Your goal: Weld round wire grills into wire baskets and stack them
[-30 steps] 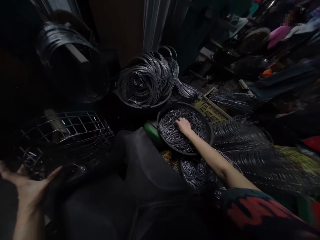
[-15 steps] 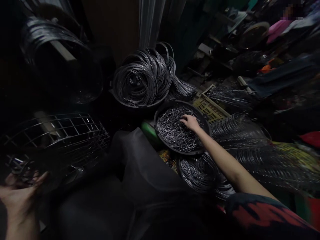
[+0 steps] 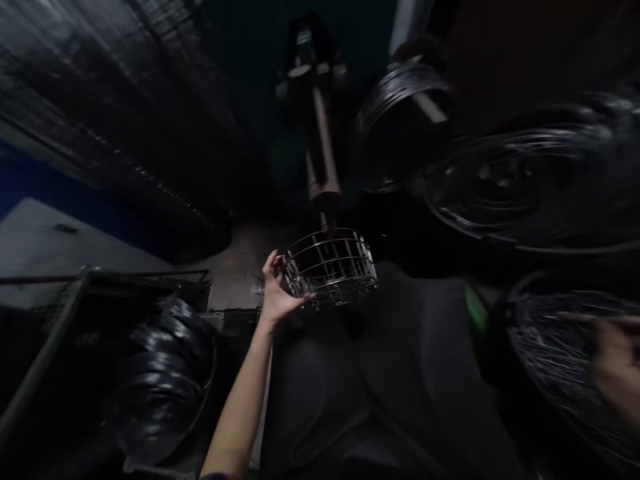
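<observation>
A round cage of shiny metal wire [image 3: 334, 267], made of hoops joined by short cross wires, sits in the middle, just in front of my lap. My left hand [image 3: 280, 293] grips its left end, with fingers and thumb spread around the hoop. At the right edge, my right hand [image 3: 617, 367] is over a dark basin [image 3: 510, 327] of loose short wire pieces [image 3: 550, 353]. Motion smears its fingers, so what they hold cannot be made out.
A dark machine with a rod [image 3: 320, 133] stands behind the cage. Wire coils hang to its right [image 3: 400, 100], and more coils [image 3: 530, 167] lie in a wide tub. At the left, a green crate [image 3: 45, 360] contains bundled wire rings [image 3: 165, 373]. Something green [image 3: 475, 310] is beside my knee.
My view has swung left, so the basin now lies at the right edge. My left hand and the wire cage appear nearer the centre. The right hand is still over the wire pieces.
</observation>
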A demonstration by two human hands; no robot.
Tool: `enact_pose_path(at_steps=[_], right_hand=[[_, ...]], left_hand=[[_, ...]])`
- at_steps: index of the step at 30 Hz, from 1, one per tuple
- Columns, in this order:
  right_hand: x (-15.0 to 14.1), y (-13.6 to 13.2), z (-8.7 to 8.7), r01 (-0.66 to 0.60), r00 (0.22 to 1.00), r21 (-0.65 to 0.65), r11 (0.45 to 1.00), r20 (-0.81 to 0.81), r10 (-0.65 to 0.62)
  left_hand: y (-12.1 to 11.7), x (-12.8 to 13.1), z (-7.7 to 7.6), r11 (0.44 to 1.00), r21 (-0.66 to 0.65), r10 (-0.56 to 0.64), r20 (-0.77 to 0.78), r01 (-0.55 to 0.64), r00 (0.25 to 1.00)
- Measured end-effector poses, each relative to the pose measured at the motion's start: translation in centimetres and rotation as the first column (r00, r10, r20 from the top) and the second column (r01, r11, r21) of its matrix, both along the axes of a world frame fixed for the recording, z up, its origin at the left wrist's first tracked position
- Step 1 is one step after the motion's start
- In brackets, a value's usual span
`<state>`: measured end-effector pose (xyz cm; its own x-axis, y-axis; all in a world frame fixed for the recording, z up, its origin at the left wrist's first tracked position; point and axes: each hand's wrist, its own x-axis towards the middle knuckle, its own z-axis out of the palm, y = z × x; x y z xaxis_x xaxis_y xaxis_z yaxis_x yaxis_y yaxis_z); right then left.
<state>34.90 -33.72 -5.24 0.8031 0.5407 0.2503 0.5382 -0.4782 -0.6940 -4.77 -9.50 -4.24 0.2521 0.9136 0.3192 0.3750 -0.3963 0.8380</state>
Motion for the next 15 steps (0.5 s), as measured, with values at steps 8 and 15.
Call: enact_pose_path(at_steps=[8,15], right_hand=[[-10.5,5.7,1.2,-0.541,0.778,-0.010,0.841,-0.387,0.495],[-13.9,13.9,9.5,-0.904,0.400,-0.026,0.426,-0.399,0.825]], left_hand=[[-1.4,1.3,2.7,0.980,0.148,-0.092,-0.249,0.132,0.964],[-1.5,3.5,3.9,0.927,0.217,-0.200,-0.402,0.306,0.893]])
